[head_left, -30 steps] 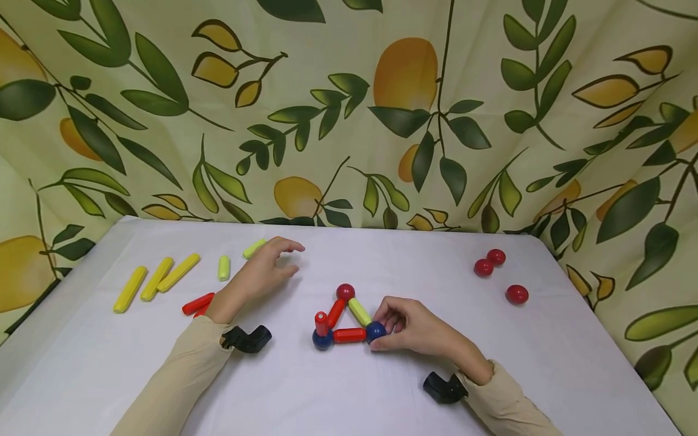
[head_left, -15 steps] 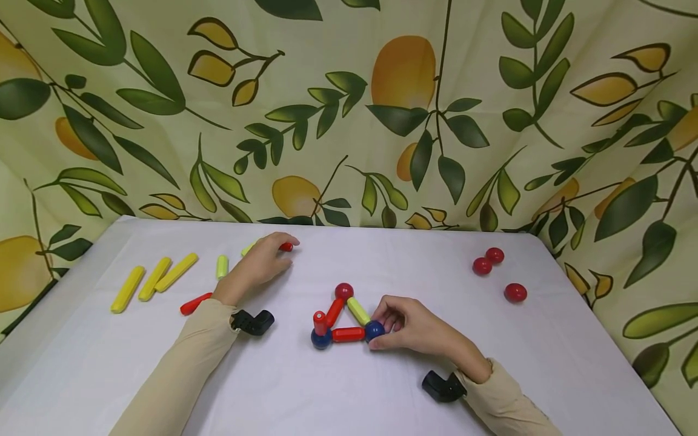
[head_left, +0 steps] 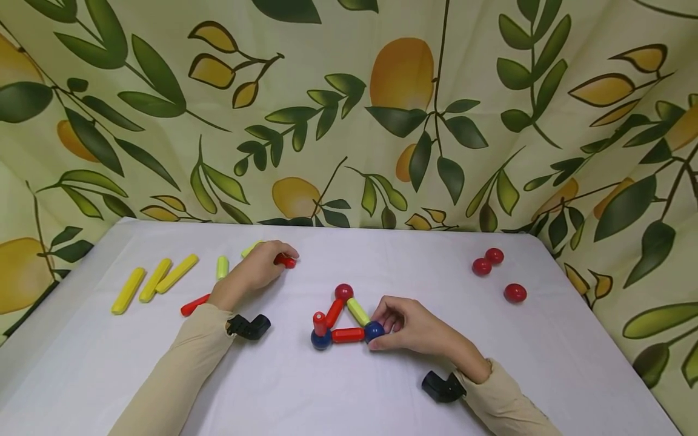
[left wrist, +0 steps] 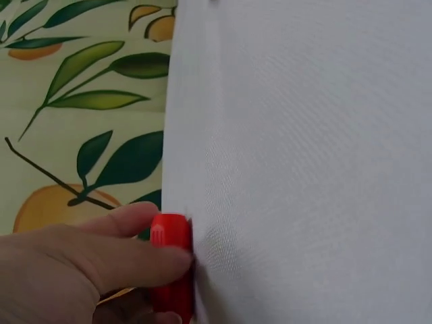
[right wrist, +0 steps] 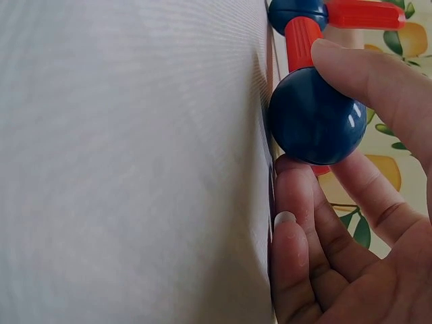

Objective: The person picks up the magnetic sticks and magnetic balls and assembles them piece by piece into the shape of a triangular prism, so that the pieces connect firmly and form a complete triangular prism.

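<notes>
Thumb and fingers of my left hand (head_left: pixel 264 265) pinch a short red rod (left wrist: pixel 171 270), whose end shows beyond the fingers in the head view. My right hand (head_left: pixel 411 324) holds a blue ball (right wrist: pixel 314 118) between thumb and fingers at the right corner of a triangle of rods and balls. A red rod (head_left: pixel 349 335) joins this ball to another blue ball (head_left: pixel 321 340), on which a red rod (head_left: pixel 319 322) stands upright. At the far corner sits a red ball (head_left: pixel 344 292), linked by a second side rod (head_left: pixel 334 313) in red and a yellow-green rod (head_left: pixel 358 311).
Long yellow rods (head_left: pixel 128 290) lie at the left of the white table (head_left: pixel 305 393). Short yellow-green rods (head_left: pixel 222 266) and a red rod (head_left: pixel 194 305) lie around the left forearm, partly covered. Three red balls (head_left: pixel 515 293) rest at the right. A patterned curtain (head_left: pixel 349 121) hangs behind.
A red rod now shows in my left hand, whose fingers looked bare a second ago. Since half a second ago, that hand has come slightly nearer. The right hand stays on the blue ball.
</notes>
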Tool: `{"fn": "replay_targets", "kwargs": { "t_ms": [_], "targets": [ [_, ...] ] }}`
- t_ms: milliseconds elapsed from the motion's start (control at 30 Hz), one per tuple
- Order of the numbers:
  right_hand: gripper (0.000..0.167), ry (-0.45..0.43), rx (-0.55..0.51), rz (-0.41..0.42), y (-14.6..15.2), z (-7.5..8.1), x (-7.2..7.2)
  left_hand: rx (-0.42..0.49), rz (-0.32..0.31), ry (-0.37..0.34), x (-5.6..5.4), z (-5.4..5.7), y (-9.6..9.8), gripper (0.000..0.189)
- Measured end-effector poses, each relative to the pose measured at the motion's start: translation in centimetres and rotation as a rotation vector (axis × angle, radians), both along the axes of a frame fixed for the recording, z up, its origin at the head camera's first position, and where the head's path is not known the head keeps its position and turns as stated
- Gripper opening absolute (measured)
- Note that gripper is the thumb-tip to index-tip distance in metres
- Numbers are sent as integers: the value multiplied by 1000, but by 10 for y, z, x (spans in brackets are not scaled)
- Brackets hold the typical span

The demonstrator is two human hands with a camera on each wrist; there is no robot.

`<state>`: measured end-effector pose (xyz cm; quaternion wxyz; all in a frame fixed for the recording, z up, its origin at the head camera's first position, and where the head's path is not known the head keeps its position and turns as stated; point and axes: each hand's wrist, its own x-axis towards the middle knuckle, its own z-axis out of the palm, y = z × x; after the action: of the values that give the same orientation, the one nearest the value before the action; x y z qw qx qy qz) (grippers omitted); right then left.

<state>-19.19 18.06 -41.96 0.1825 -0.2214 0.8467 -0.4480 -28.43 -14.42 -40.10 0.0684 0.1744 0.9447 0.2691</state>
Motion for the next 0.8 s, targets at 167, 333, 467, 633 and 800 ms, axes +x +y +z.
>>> {"fn": "replay_targets", "kwargs": {
  "t_ms": [167,333,467,633,800],
  "targets": [
    [34,4,7,0,1,0,0,-5,-50,-48,9,5,1,29],
    [34,4,3,-1,0,-2,0,-57,-49,-55,18,5,1,30],
    [34,-6,7,0,0,-2,0,-69,-63,-52,26,4,1,27],
    [35,-18,20,-12,1,0,-1,-24,-72,-28,34,5,3,24],
    [35,-38,36,-14,1,2,-1,76,-68,27,39,11,7,23]
  ]
}}
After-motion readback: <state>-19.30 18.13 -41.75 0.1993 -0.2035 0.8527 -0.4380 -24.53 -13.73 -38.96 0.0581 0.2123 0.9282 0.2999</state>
